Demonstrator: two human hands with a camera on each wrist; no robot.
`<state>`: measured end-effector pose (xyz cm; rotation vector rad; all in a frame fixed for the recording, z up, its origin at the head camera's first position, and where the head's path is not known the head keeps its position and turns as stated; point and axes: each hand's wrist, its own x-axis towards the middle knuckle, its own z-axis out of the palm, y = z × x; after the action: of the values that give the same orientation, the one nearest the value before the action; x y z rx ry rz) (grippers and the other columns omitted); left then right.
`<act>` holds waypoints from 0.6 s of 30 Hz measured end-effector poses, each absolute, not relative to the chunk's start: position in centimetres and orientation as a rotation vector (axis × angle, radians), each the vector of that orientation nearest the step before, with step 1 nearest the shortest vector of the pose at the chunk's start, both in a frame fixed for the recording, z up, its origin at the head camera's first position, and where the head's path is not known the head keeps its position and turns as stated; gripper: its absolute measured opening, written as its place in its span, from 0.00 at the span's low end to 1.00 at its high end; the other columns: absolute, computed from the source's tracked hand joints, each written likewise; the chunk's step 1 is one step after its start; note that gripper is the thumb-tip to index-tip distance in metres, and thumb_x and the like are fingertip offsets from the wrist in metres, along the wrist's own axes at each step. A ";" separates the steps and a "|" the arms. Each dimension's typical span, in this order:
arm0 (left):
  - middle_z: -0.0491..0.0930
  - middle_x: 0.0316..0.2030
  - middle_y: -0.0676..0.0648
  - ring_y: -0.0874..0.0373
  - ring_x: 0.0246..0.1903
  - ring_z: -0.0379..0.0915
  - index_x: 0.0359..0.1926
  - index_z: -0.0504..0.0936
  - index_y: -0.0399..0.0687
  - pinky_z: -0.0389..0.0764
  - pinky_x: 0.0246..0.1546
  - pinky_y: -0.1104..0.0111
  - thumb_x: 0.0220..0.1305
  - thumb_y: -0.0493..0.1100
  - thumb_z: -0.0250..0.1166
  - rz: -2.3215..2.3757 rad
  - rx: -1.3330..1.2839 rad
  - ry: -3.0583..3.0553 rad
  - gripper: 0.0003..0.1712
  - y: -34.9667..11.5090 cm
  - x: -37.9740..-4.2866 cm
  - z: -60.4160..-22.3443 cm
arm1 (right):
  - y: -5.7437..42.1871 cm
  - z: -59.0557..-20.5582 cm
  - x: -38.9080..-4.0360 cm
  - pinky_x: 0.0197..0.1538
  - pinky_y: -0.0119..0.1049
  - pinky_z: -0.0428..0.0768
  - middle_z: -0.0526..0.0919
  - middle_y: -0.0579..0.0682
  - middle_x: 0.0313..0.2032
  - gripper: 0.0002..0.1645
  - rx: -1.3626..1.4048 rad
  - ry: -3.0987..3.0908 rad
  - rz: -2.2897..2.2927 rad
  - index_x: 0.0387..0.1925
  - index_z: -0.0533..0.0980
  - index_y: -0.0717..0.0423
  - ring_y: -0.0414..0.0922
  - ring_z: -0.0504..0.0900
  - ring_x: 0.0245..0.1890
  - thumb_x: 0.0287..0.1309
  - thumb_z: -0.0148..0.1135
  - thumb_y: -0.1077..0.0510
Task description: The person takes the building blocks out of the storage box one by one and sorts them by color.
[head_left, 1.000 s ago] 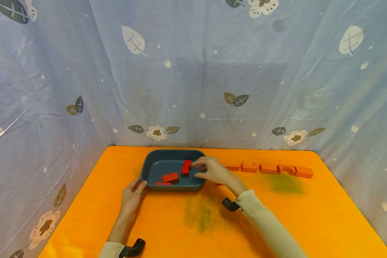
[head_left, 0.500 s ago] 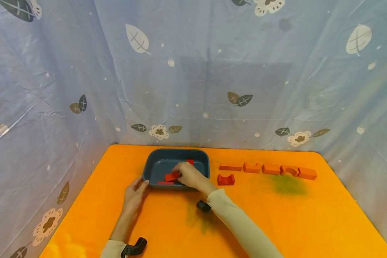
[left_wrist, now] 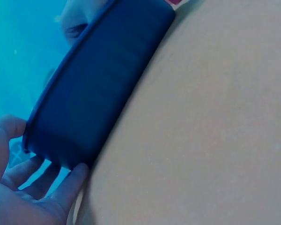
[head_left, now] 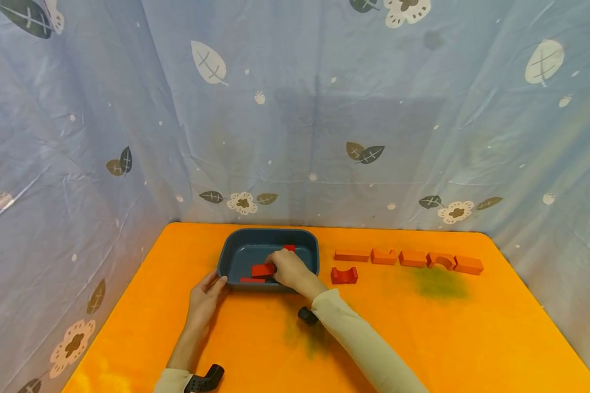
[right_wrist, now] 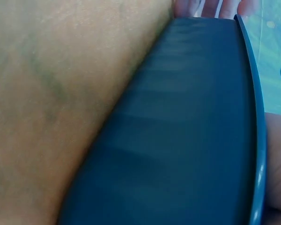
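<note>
A dark blue tray (head_left: 228, 254) with rounded corners lies on the orange tabletop. My left hand (head_left: 204, 300) is at its front left corner; in the left wrist view its fingertips touch the tray's end wall, thumb at the rim. Inside the tray, my right hand (head_left: 291, 271) has curled fingers and pinches the right end of a red rectangular block (head_left: 262, 271). A flat red piece (head_left: 252, 280) lies just in front of that block. Behind the right hand shows part of another red block (head_left: 289, 248). The tray wall hides most of this hand in the right wrist view.
To the tray's right sits a red block with a curved notch (head_left: 344, 275). Farther right, several orange blocks (head_left: 413, 258) form a row near the table's back edge. A patterned curtain (head_left: 295, 136) hangs behind and at both sides.
My right hand has moved left and down into the tray from its right rim, and its fingers have closed on the red rectangular block. The left hand has stayed at the corner.
</note>
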<state>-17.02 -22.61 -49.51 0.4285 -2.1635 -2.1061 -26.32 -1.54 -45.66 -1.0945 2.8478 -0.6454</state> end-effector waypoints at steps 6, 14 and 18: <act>0.64 0.68 0.36 0.45 0.63 0.66 0.71 0.62 0.34 0.75 0.59 0.62 0.73 0.40 0.57 -2.122 0.424 -2.139 0.31 -22.5 -16.8 -49.7 | -1.3 -45.5 -26.2 0.39 0.32 0.81 0.87 0.49 0.38 0.15 -1.048 2.846 -0.688 0.41 0.86 0.57 0.43 0.79 0.33 0.48 0.72 0.67; 0.64 0.68 0.35 0.45 0.62 0.68 0.71 0.61 0.34 0.76 0.58 0.63 0.73 0.41 0.57 -2.117 0.428 -2.129 0.31 -22.4 -16.8 -49.7 | -0.3 -44.4 -26.0 0.42 0.33 0.83 0.86 0.51 0.42 0.17 -1.057 2.859 -0.806 0.44 0.86 0.56 0.45 0.82 0.38 0.49 0.74 0.63; 0.62 0.69 0.35 0.42 0.63 0.66 0.72 0.60 0.33 0.76 0.58 0.63 0.73 0.41 0.57 -2.111 0.428 -2.140 0.32 -22.4 -16.9 -49.7 | 0.4 -44.5 -26.2 0.45 0.36 0.84 0.86 0.51 0.43 0.17 -1.079 2.853 -0.885 0.44 0.86 0.58 0.47 0.83 0.41 0.49 0.74 0.64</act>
<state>-16.87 -22.41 -49.66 0.4278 -2.1396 -2.1105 -26.23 0.43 -44.54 -1.0787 2.8530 -0.8849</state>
